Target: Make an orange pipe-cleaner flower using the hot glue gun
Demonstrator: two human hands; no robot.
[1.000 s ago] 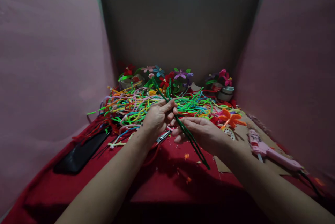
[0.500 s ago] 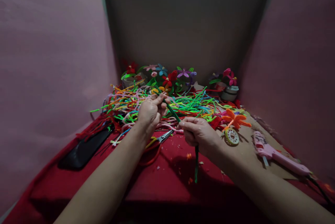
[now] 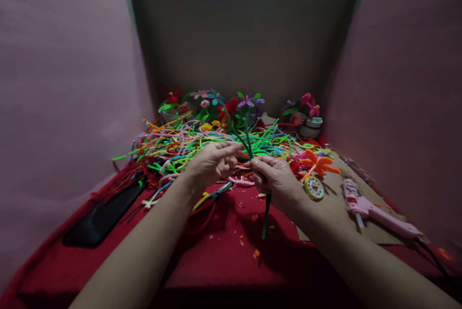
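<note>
My right hand (image 3: 275, 175) pinches dark green pipe cleaners (image 3: 248, 136) between thumb and fingers. Above the grip their upper ends spread into a V, and a lower end hangs below my palm. To the left is my left hand (image 3: 213, 163), with its fingers stretched out and apart and the fingertips close beside the green stems. Whether those fingertips touch the stems I cannot tell. Behind both hands lies a heap of many-coloured pipe cleaners (image 3: 180, 141). Scissors (image 3: 221, 190) with yellow and red handles rest below my left hand, partly hidden by the forearm.
At right, a pink glue gun (image 3: 382, 216) and a yellow-rimmed tape roll (image 3: 314, 187) lie around cardboard (image 3: 339, 212), with an orange flower (image 3: 319, 162). A black phone-like slab (image 3: 104, 215) lies left on the red cloth (image 3: 224, 265). Several pipe-cleaner flowers (image 3: 245, 100) stand at the back.
The green stems, held slantwise between both hands before, now stand more upright and spread apart in my right hand. My left fingers have come off them and opened. The view has shifted slightly.
</note>
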